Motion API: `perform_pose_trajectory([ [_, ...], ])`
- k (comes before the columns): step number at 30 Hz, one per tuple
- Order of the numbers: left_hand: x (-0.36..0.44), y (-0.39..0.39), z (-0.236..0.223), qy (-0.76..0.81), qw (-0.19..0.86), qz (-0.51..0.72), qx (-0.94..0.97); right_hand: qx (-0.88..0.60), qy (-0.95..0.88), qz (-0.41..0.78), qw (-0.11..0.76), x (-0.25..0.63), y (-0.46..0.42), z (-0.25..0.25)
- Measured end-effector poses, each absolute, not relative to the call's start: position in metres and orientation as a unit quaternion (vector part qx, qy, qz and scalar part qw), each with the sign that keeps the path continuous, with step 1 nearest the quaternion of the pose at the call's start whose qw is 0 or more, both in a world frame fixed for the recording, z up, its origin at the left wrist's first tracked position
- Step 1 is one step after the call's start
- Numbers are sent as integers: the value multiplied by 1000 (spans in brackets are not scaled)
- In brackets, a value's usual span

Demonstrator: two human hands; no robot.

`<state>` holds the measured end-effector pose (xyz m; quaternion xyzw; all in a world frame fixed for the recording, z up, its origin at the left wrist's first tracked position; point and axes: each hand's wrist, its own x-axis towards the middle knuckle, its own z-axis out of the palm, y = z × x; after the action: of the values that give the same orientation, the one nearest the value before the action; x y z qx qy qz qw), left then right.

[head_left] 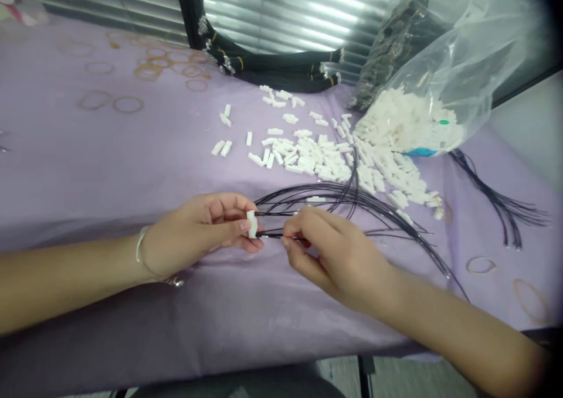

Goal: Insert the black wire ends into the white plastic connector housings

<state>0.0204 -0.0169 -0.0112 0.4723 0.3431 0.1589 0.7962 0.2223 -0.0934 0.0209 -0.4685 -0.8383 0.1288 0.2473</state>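
My left hand [220,225] pinches a white plastic connector housing [252,224] between thumb and fingers. Black wires [272,213] run from the housing toward the right. Just right of it, my right hand [325,245] is closed, thumb and forefinger pinching a thin black wire [273,235] whose near end is at the housing. Whether that wire's tip is fully seated I cannot tell. Behind the right hand a loose bundle of black wires [378,201] curves across the cloth, its free ends spreading to the right.
Many white housings [316,155] lie heaped beyond my hands, spilling from a clear plastic bag [466,81]. Tied black wire bundles [277,64] rest at the back edge. Rubber bands [127,104] are scattered on the purple cloth [153,157]. More wires [492,193] lie far right.
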Motion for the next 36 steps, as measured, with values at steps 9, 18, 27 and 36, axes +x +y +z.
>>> perform_pose_trajectory([
  [9, 20, -17, -5, 380, 765, 139, 501, -464, -840, 152, 235, 223, -83, -4],
  [18, 20, -17, -9, 374, 774, 149, 488, -446, -853, 95, 255, 225, -88, -4],
  [27, 21, -16, -6, 387, 754, 126, 516, -435, -857, 103, 256, 226, -84, -7],
  [36, 22, -18, -5, 391, 753, 130, 514, -447, -859, 24, 246, 221, -86, -10],
])
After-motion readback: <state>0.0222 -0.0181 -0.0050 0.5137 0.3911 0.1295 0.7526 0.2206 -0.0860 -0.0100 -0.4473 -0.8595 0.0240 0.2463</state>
